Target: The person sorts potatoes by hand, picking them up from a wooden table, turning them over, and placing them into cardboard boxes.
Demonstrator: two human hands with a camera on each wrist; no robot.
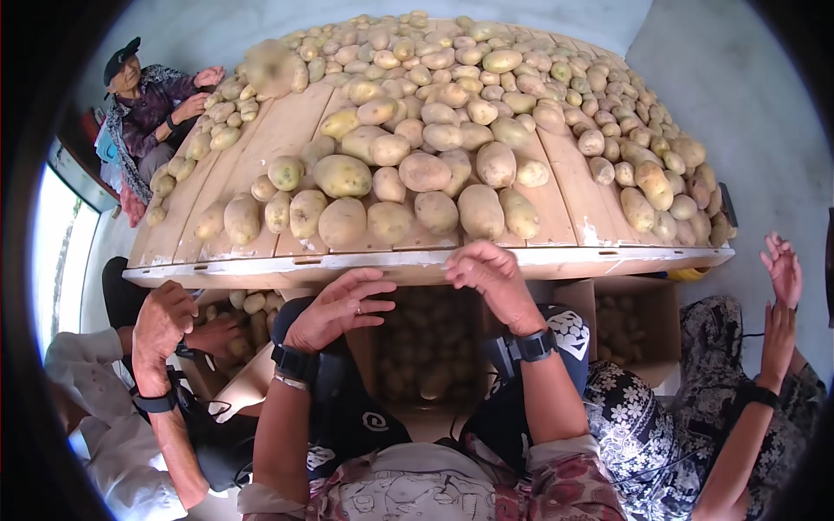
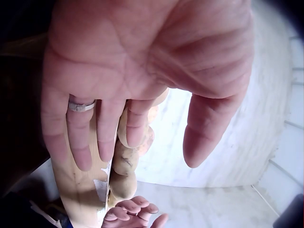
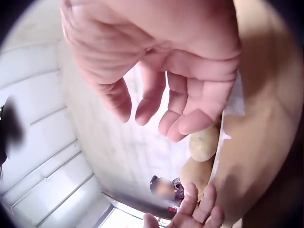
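Potatoes [image 1: 426,172] in many sizes lie spread over a wooden table [image 1: 287,130]. My left hand [image 1: 340,311] is raised just below the table's front edge, its fingers spread, a ring on one of them; in the left wrist view the same hand [image 2: 147,71] shows an empty palm. Across from it, my right hand [image 1: 495,282] hangs near the edge with loosely bent fingers; the right wrist view shows that hand [image 3: 161,66] holding nothing. Several potatoes [image 2: 124,161] sit beyond the left fingers along the edge.
Between my knees stands a dim box of potatoes [image 1: 430,343]. Cardboard boxes stand at left [image 1: 252,373] and right [image 1: 656,326]. A person in white [image 1: 130,391] sits at left, another in a floral garment [image 1: 686,382] at right, and one in a cap [image 1: 152,113] at the far left.
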